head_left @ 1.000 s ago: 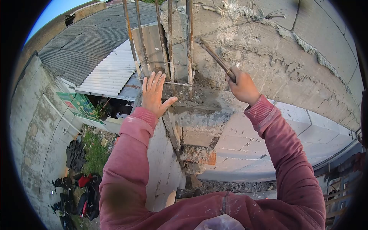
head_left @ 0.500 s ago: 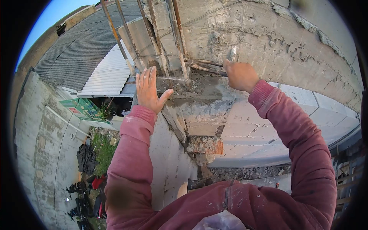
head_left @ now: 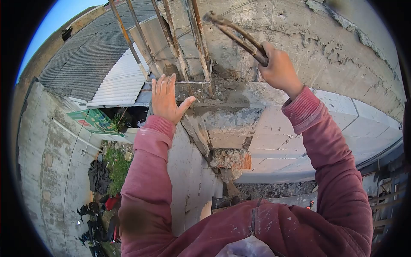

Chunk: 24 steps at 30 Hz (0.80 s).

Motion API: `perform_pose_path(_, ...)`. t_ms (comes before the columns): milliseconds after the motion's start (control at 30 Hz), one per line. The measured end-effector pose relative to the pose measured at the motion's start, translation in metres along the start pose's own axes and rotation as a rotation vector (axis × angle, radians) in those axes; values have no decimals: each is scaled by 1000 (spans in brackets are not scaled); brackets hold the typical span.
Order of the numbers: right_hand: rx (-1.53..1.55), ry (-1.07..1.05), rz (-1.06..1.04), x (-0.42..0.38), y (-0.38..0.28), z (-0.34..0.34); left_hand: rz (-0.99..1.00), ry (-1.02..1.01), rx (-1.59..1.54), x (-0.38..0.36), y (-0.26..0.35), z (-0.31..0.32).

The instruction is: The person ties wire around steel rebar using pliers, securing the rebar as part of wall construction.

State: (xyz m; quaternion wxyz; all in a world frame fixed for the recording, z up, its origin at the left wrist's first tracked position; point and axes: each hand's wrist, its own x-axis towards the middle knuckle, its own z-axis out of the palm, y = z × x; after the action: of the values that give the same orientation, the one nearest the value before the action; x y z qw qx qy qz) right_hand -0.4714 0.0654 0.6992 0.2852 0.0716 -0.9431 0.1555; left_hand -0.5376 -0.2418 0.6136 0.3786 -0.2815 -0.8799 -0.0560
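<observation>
My right hand (head_left: 278, 70) is closed around the handles of a pair of rusty pincers (head_left: 240, 37). Their head points up and to the left, in front of the rough concrete wall and apart from the steel. My left hand (head_left: 168, 102), fingers stretched and dusty, lies at the column's edge by the foot of the upright rusty rebars (head_left: 168, 32). A thin steel tie (head_left: 188, 82) runs across the rebars just beyond its fingertips. Between my hands is the broken concrete top (head_left: 227, 92) with loose rubble on it.
White block wall (head_left: 295, 141) drops away below my right arm. On the left, corrugated roofing (head_left: 98, 55) and a white sheet (head_left: 120, 81) adjoin the column. Far below are grass (head_left: 119, 171) and parked motorcycles (head_left: 94, 227), which shows that I am high up.
My right hand has lifted the pincers up and away from the foot of the rebars, and their head has swung upward. My left hand has stayed nearly still.
</observation>
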Motion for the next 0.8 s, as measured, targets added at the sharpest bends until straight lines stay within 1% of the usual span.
perform_pose_path(67, 365, 295, 111, -1, -5, 13, -13, -27, -20, 0, -1, 0)
perform_pose_path(167, -362, -416, -68, -5, 19, 30, -18, -12, -28, -7, 5, 1)
perform_pose_path(200, -411, -449, -122, -4, 9, 15, -4, 12, -16, -3, 1, 0)
perform_pose_path(300, -203, -171, -71, 7, 0, -13, -13, 30, -15, -2, 0, 1)
perform_pose_path(333, 7, -10, -5, 8, 2, -14, -25, -5, 4, -2, -1, 2)
perform_pose_path(433, 302, 313, 26, -7, 2, 20, -68, 33, -40, -3, 1, 3)
perform_pose_path(467, -211, -93, 75, -8, 9, 17, -62, 76, -4, -6, 1, 3)
perform_pose_path(533, -393, -282, -51, -15, 5, 12, -39, 172, 71, -3, -1, 4)
perform_pose_path(567, -500, -360, -134, -7, 2, 6, -42, 169, 57, 7, -5, 4)
perform_pose_path(633, -434, -301, -102, -16, -5, 3, -72, 107, 15, -3, -7, 6)
perform_pose_path(667, -402, -255, -92, -18, -8, 0, -68, 21, 12, -2, -6, 7)
perform_pose_path(700, -357, -262, -8, -26, -10, 5, -74, -1, -10, -2, -5, 4)
perform_pose_path(733, -308, -264, 67, -36, -8, 19, -84, -17, -24, 0, -5, 0)
perform_pose_path(767, -196, -198, 64, -48, 4, 41, -99, -35, -39, 1, -7, -4)
perform_pose_path(800, -248, -244, 136, -53, -2, 51, -90, 17, -23, 0, -8, -3)
